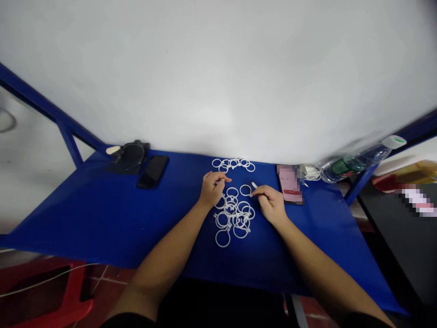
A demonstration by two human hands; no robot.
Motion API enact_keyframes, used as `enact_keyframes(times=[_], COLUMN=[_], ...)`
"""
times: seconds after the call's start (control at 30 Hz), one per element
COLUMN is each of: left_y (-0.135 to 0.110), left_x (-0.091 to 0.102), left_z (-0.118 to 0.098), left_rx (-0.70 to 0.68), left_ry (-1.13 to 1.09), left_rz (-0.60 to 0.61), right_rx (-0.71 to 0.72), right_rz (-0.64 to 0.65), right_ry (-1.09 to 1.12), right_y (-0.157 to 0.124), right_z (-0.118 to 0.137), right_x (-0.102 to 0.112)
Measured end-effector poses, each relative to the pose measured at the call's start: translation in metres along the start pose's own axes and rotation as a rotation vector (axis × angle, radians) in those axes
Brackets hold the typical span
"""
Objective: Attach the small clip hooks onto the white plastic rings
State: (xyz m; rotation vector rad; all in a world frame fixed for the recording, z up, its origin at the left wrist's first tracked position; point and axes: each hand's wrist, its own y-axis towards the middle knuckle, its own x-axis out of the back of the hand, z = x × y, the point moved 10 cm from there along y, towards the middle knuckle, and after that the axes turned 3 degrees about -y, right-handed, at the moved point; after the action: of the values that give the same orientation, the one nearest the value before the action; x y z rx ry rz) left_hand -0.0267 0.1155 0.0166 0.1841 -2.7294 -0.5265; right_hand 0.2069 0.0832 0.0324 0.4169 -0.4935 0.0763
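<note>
A heap of several white plastic rings [235, 217] lies on the blue table [102, 214] between my hands. A second row of white rings [233, 163] sits farther back by the wall. My left hand [211, 189] rests at the left edge of the heap, fingers curled and pinched on a small white piece. My right hand [271, 202] is at the heap's right edge, closed on a white ring [246, 190] with a short white tab sticking up from its fingers.
A black phone [153, 171] and a dark object [129, 156] lie at the back left. A lit phone [290, 183], white cables [311, 172] and a lying plastic bottle [362, 160] are at the back right. A red stool [51, 296] stands below left.
</note>
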Motion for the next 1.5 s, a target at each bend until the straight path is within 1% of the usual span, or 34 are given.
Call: enact_keyframes(times=[0.1,0.2,0.3,0.5,0.6,0.67,0.73,0.77,0.83,0.9,0.97,1.03,1.1,1.17,1.27,1.33,1.43,1.5], left_y=[0.001,0.001,0.0,-0.005,-0.008,-0.008,-0.007,-0.006,-0.005,-0.004,-0.005,-0.007,-0.01,-0.013,-0.018,-0.018,-0.016,-0.015], left_x=[-0.002,0.002,0.001,-0.017,-0.024,-0.026,-0.027,-0.028,-0.028,-0.029,-0.031,-0.033,-0.031,-0.029,-0.03,-0.03,-0.03,-0.03], left_z=[-0.006,-0.004,-0.009,-0.019,-0.024,-0.024,-0.023,-0.022,-0.021,-0.021,-0.021,-0.023,-0.027,-0.033,-0.039,-0.041,-0.039,-0.038], left_rx=[-0.082,-0.076,-0.101,-0.141,-0.176,-0.178,-0.17,-0.169,-0.176,-0.187,-0.188,-0.184,-0.188,-0.207,-0.238,-0.257,-0.27,-0.269], left_ry=[-0.04,-0.072,-0.055,0.034,0.043,0.054,0.067,0.068,0.061,0.034,-0.009,-0.028,0.004,0.058,0.092,0.086,0.068,0.072], left_rz=[0.01,-0.016,0.026,0.188,0.236,0.253,0.262,0.264,0.261,0.263,0.285,0.309,0.311,0.317,0.346,0.336,0.298,0.273], right_rx=[0.032,0.078,0.128,0.19,0.262,0.299,0.284,0.258,0.185,0.114,0.07,0.096,0.086,0.023,-0.03,0.001,0.068,0.086], right_rz=[0.023,0.002,0.026,0.241,0.343,0.385,0.366,0.328,0.214,0.123,0.126,0.185,0.219,0.246,0.282,0.296,0.284,0.213], right_ry=[-0.024,-0.06,-0.098,-0.143,-0.125,-0.106,-0.099,-0.11,-0.164,-0.263,-0.392,-0.543,-0.677,-0.773,-0.84,-0.825,-0.706,-0.576], right_y=[0.004,0.007,0.007,0.002,-0.004,-0.006,-0.003,0.001,0.014,0.031,0.05,0.071,0.09,0.104,0.107,0.101,0.09,0.085], right_z=[0.006,0.011,0.014,0.013,0.023,0.029,0.029,0.027,0.017,0.006,-0.003,-0.005,-0.008,-0.014,-0.02,-0.019,-0.015,-0.011], right_x=[-0.002,-0.001,-0.004,-0.032,-0.046,-0.05,-0.047,-0.043,-0.033,-0.026,-0.03,-0.042,-0.052,-0.059,-0.067,-0.07,-0.067,-0.056])
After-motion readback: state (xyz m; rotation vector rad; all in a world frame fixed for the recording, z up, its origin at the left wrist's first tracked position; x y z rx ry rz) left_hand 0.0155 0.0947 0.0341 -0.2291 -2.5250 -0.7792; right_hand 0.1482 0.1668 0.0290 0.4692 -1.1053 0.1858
